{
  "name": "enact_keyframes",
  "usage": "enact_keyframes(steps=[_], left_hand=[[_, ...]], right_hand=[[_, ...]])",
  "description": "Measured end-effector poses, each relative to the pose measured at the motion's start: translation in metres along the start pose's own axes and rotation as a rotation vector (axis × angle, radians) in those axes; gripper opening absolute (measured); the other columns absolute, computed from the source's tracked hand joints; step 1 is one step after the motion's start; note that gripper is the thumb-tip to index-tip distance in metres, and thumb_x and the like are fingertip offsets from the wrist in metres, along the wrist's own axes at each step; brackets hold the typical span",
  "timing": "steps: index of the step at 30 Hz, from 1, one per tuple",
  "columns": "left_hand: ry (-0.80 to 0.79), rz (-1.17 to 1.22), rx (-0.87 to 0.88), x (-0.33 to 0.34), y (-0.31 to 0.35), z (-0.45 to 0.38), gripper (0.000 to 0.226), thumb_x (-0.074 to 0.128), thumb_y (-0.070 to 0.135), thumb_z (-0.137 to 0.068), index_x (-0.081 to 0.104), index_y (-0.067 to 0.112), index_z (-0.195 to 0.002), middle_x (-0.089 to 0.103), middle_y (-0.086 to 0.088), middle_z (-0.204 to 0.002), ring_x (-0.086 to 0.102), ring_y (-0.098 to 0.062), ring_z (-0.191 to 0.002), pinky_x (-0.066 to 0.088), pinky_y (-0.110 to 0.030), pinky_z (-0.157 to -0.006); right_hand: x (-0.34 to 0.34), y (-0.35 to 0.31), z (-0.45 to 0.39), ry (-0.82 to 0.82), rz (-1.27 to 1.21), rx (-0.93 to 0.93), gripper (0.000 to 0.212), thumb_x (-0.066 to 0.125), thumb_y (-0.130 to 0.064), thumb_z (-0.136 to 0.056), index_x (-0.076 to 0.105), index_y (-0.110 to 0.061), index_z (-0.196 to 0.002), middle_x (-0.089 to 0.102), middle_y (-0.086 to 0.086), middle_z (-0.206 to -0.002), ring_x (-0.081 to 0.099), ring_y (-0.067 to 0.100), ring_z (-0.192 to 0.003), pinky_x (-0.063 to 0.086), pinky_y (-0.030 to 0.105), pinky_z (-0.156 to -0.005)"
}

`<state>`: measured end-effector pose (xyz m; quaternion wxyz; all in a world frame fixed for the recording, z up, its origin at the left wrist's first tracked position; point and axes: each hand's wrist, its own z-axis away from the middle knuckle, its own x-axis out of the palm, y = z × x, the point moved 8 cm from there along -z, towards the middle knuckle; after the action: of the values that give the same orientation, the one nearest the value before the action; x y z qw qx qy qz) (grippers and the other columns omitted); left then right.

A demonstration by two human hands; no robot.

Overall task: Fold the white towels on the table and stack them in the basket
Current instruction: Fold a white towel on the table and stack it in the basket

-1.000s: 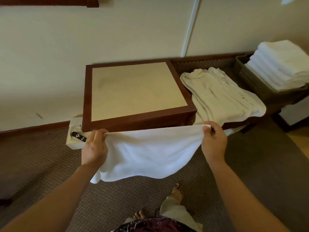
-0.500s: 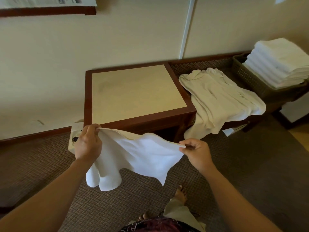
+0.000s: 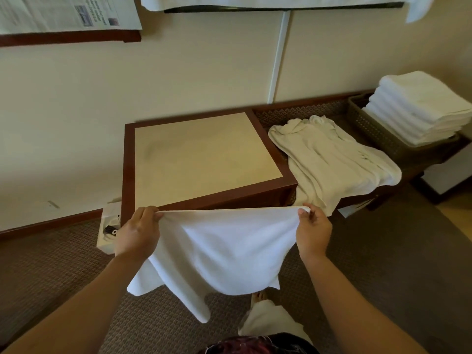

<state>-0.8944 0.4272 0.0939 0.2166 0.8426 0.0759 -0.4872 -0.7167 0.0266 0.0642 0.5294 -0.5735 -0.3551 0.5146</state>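
- I stand on a brown woven carpet (image 3: 383, 264), facing a cream wall; in front of me is a low square table (image 3: 204, 154) with a dark wood frame and a pale top.
- To the right of the table is a lower bench (image 3: 319, 108). A crumpled cream towel (image 3: 329, 159) lies on it and hangs a little over its front edge.
- At the far right of the bench stands the brown basket (image 3: 375, 131), and a stack of folded towels (image 3: 419, 108) already rises above its rim.
- I hold one white towel (image 3: 219, 249) in the air, just before the near edge of the table. Its top edge is pulled straight between my hands, and the rest hangs down loose toward my feet.
- My left hand (image 3: 138, 233) pinches the left corner with curled fingers. My right hand (image 3: 314, 231) pinches the right corner between thumb and fingers.
- I judge the towel light, soft and limp. It keeps no shape by itself, so the corners are the good place to hold; a grip in the middle would only bunch it.
- It seems not slippery and not fragile, but the hanging part may swing or drag, so I think it should be laid flat on the table top for the fold.
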Motion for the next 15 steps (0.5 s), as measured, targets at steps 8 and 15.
enact_keyframes(steps=[8, 15], left_hand=[[-0.073, -0.026, 0.052, 0.041, 0.013, -0.08, 0.051, 0.038, 0.053, -0.102, 0.066, 0.014, -0.085, 0.061, 0.0, -0.073, 0.059, -0.035, -0.053, 0.045, -0.035, -0.044], [-0.321, -0.15, -0.029, 0.107, 0.008, -0.236, 0.039, 0.042, 0.049, -0.105, 0.062, 0.019, -0.089, 0.06, 0.002, -0.082, 0.063, -0.03, -0.076, 0.049, -0.038, -0.065]], right_hand=[[0.044, -0.022, -0.079, 0.12, -0.061, -0.009, 0.022, 0.048, -0.02, -0.108, 0.056, -0.01, -0.127, 0.06, 0.001, -0.115, 0.058, 0.018, -0.106, 0.045, 0.022, -0.085], [0.143, -0.06, -0.232, 0.057, 0.09, -0.153, 0.021, 0.047, -0.016, -0.107, 0.058, -0.006, -0.122, 0.06, 0.002, -0.111, 0.058, 0.02, -0.101, 0.043, 0.027, -0.083]])
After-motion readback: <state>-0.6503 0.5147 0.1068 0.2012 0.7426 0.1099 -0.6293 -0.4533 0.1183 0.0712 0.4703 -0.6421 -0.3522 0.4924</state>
